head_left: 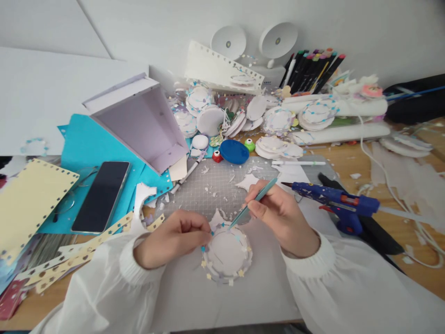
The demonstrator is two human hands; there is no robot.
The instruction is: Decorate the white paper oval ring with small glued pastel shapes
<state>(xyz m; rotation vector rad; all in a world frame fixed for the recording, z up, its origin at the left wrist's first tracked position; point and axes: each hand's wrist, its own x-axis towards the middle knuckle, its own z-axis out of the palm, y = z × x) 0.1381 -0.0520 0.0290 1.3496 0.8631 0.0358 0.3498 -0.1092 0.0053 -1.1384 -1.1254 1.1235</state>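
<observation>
In front of me a round white paper disc (227,254) lies on a white sheet (264,297). Small blue, yellow and white paper shapes ring its edge. My right hand (278,213) grips teal tweezers (255,202), whose tips reach down to the upper rim of the disc. At the disc's upper left edge, my left hand (181,236) has its thumb and fingers pinched together. Whatever is between those fingertips is too small to make out. Thin strands or wires show around the disc.
A blue glue gun (342,204) lies right of my right hand, its nozzle pointing toward it. A grey cutting mat (205,185) bears paper scraps. Left are a phone (101,197) and an open lilac box (139,125). Decorated discs (278,119) and markers (313,72) crowd the back.
</observation>
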